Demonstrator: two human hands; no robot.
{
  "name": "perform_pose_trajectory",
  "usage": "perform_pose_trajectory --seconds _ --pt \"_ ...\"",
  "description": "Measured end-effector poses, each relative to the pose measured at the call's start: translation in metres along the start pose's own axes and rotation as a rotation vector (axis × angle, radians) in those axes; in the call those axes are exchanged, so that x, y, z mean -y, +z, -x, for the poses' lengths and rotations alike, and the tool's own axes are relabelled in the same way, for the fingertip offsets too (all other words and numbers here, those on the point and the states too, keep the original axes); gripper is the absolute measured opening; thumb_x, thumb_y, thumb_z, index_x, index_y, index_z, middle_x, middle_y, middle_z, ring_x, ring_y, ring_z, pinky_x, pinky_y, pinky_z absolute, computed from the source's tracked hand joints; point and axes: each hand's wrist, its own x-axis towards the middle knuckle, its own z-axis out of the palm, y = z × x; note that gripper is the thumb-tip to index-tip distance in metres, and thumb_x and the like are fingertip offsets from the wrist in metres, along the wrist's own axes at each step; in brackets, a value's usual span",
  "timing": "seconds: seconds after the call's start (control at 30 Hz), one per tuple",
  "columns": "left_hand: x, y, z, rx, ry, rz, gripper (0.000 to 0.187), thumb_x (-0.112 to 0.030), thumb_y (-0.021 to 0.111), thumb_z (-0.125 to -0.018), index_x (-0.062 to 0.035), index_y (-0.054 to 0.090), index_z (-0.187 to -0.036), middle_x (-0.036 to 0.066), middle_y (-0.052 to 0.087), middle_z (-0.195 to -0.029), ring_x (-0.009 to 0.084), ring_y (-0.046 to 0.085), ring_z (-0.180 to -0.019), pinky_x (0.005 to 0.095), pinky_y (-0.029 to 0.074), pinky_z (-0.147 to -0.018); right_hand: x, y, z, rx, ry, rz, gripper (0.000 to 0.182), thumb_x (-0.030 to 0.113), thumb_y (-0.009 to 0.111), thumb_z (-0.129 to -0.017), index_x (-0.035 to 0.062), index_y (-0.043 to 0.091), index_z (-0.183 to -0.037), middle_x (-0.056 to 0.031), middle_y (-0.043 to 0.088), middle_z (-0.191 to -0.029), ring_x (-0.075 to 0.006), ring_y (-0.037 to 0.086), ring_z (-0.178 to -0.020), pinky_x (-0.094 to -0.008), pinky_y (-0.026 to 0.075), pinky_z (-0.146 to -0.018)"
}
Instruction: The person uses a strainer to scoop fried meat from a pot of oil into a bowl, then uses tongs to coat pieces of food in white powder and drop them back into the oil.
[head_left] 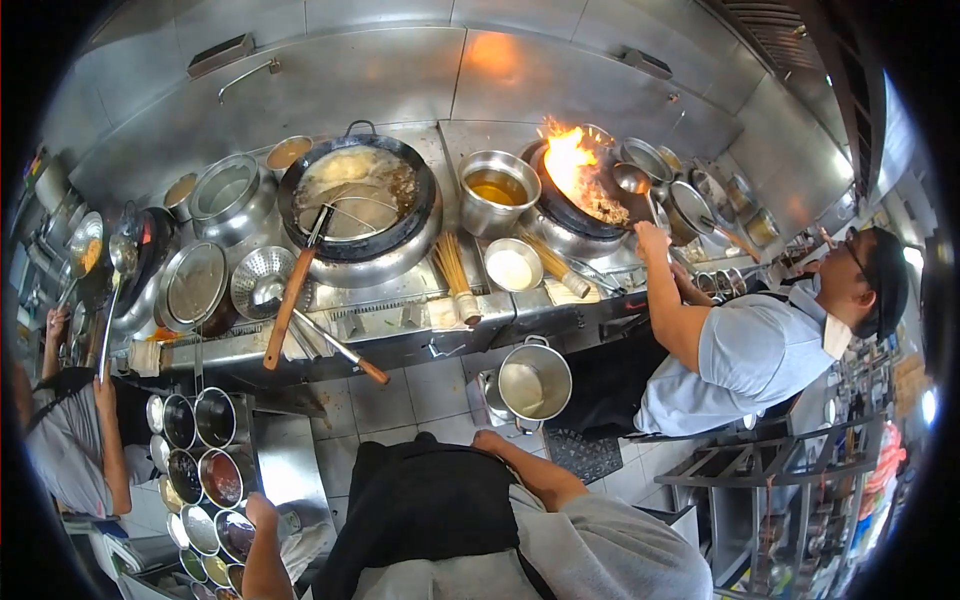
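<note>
My left hand (262,510) is low beside the metal pots of sauces and seasonings (222,478), with its fingers curled; anything inside them is hidden. Close to the front of my black apron (430,510), my right hand (490,441) looks closed, and I cannot make out anything in it. Just beyond that hand stands a tall steel pot (537,383) with pale liquid at the bottom. Ahead of me a large wok (425,215) holds bubbling oil. A wooden-handled wire strainer (345,212) lies across it.
At right, a co-worker (740,350) holds a ladle (632,178) over a flaming wok (560,205). Another person (75,440) at left grips a long ladle (122,255). Bamboo brushes (456,280), an oil pot (497,190) and a perforated strainer (262,280) crowd the range.
</note>
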Motion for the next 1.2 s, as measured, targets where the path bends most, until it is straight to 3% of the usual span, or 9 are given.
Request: perform_pose_trajectory --seconds 0.1,0.17,0.37,0.47,0.5,0.77,0.83,0.87,1.2 --pt "0.000 0.001 0.000 0.028 -0.040 0.031 0.027 -0.012 0.044 -0.092 0.0008 0.066 -0.082 0.019 0.068 -0.084 0.0343 0.068 -0.078 0.0431 0.055 -0.069 0.011 -0.018 0.008 0.049 -0.075 0.101 0.040 0.038 0.059 -0.076 0.0019 0.071 -0.089 -0.0224 0.066 -0.103 -0.0373 0.064 -0.096 -0.0435 0.051 -0.084" --pt "-0.005 -0.010 0.004 -0.021 0.033 -0.088 0.030 -0.014 0.043 -0.093 0.0014 0.066 -0.082 0.020 0.068 -0.084 0.0347 0.068 -0.077 0.0432 0.056 -0.068 0.015 -0.021 0.011 0.001 0.168 -0.129 0.043 0.040 0.061 -0.075 0.0017 0.071 -0.089 -0.0226 0.066 -0.102 -0.0365 0.065 -0.096 -0.0433 0.051 -0.083" --pt "-0.010 -0.019 0.007 -0.009 0.017 -0.040 0.026 -0.011 0.045 -0.091 0.0009 0.067 -0.085 0.020 0.069 -0.086 0.0334 0.069 -0.080 0.0419 0.056 -0.069 0.016 -0.018 0.016 -0.013 0.177 -0.164 0.043 0.041 0.061 -0.075 0.0013 0.071 -0.089 -0.0226 0.067 -0.101 -0.0360 0.065 -0.096 -0.0436 0.051 -0.083" --pt "-0.032 -0.063 0.017 0.150 -0.046 -0.064 0.018 -0.010 0.054 -0.089 -0.0031 0.070 -0.088 0.017 0.070 -0.093 0.0302 0.070 -0.086 0.0385 0.057 -0.072 -0.014 0.011 -0.004 -0.103 0.020 -0.146 0.042 0.040 0.058 -0.078 0.0020 0.071 -0.089 -0.0221 0.068 -0.099 -0.0362 0.065 -0.095 -0.0431 0.050 -0.084" --pt "-0.029 -0.053 0.012 0.180 -0.080 -0.073 0.016 -0.009 0.056 -0.088 -0.0032 0.070 -0.090 0.017 0.070 -0.095 0.0297 0.070 -0.090 0.0376 0.057 -0.073 0.009 -0.015 0.020 -0.059 0.065 -0.179 0.041 0.039 0.055 -0.080 0.0025 0.071 -0.090 -0.0218 0.068 -0.095 -0.0355 0.065 -0.092 -0.0426 0.050 -0.083" --pt "-0.038 -0.061 0.014 0.207 -0.168 -0.014 0.019 -0.010 0.053 -0.089 -0.0031 0.070 -0.092 0.016 0.070 -0.096 0.0297 0.070 -0.089 0.0386 0.057 -0.074 -0.026 0.007 -0.002 -0.024 -0.066 -0.314 0.038 0.036 0.057 -0.079 0.0028 0.071 -0.089 -0.0212 0.068 -0.095 -0.0367 0.066 -0.088 -0.0429 0.051 -0.079" --pt "-0.024 -0.028 0.004 0.183 -0.171 -0.019 0.016 -0.012 0.060 -0.086 -0.0034 0.070 -0.094 0.017 0.070 -0.099 0.0295 0.069 -0.092 0.0372 0.057 -0.075 -0.021 0.000 0.001 -0.014 -0.021 -0.322 0.037 0.035 0.058 -0.078 0.0023 0.071 -0.088 -0.0208 0.069 -0.092 -0.0339 0.067 -0.087 -0.0421 0.051 -0.078" --pt "-0.032 -0.045 0.007 0.211 -0.196 0.001 0.016 -0.012 0.059 -0.086 -0.0030 0.070 -0.094 0.017 0.070 -0.099 0.0297 0.069 -0.093 0.0373 0.057 -0.077 -0.013 -0.007 0.010 0.006 0.036 -0.422 0.036 0.035 0.059 -0.078 0.0029 0.071 -0.088 -0.0199 0.069 -0.089 -0.0323 0.067 -0.086 -0.0416 0.051 -0.076" --pt "-0.035 -0.048 0.008 0.184 -0.211 0.038 0.019 -0.012 0.053 -0.090 -0.0038 0.071 -0.093 0.015 0.070 -0.097 0.0284 0.069 -0.091 0.0376 0.056 -0.076 -0.014 -0.019 0.011 -0.053 -0.051 -0.401 0.037 0.035 0.058 -0.079 0.0028 0.071 -0.091 -0.0190 0.069 -0.091 -0.0324 0.066 -0.088 -0.0400 0.051 -0.078"
